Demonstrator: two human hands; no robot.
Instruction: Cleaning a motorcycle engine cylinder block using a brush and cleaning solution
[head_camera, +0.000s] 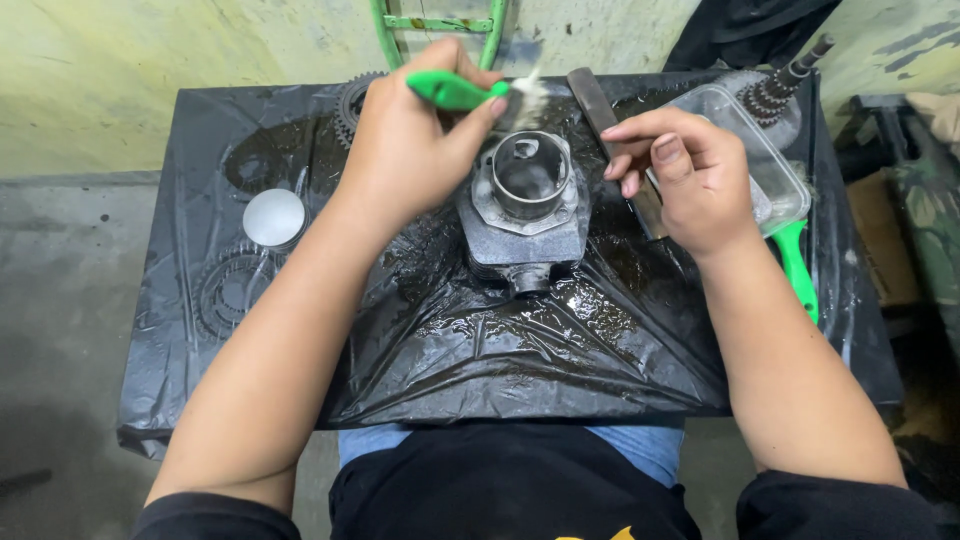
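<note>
Two bare hands work over a grey engine cylinder (525, 215) that stands bore-up at the middle of a bench (200, 390) draped in wet black plastic sheet (480, 340). The left hand (405, 145) has its grip clamped on a green-handled brush (455, 92), fingers wrapped round the handle, with the pale bristles just above and behind the cylinder's top rim. The right hand (690, 175) holds nothing; its grip is loosely curled, fingertips resting near the cylinder's right side and on a flat dark file (600, 110) that lies beside it.

Judging by the oily sheen on the sheet and the brush poised at the rim, the step in hand looks like scrubbing the cylinder's top face and bore. The next stroke seems to call for the bristles to come down onto the rim while the right hand steadies the casting so that it does not slide on the slick plastic.

Round about: a round silver piston top (273, 217) sits well to the left, with gears (230, 290) showing as shapes under the sheet. A clear plastic tub (770, 160) lies at the right, partly behind the right hand, with a second green handle (800, 270) poking from beneath it and a geared shaft (785, 85) beyond.
</note>
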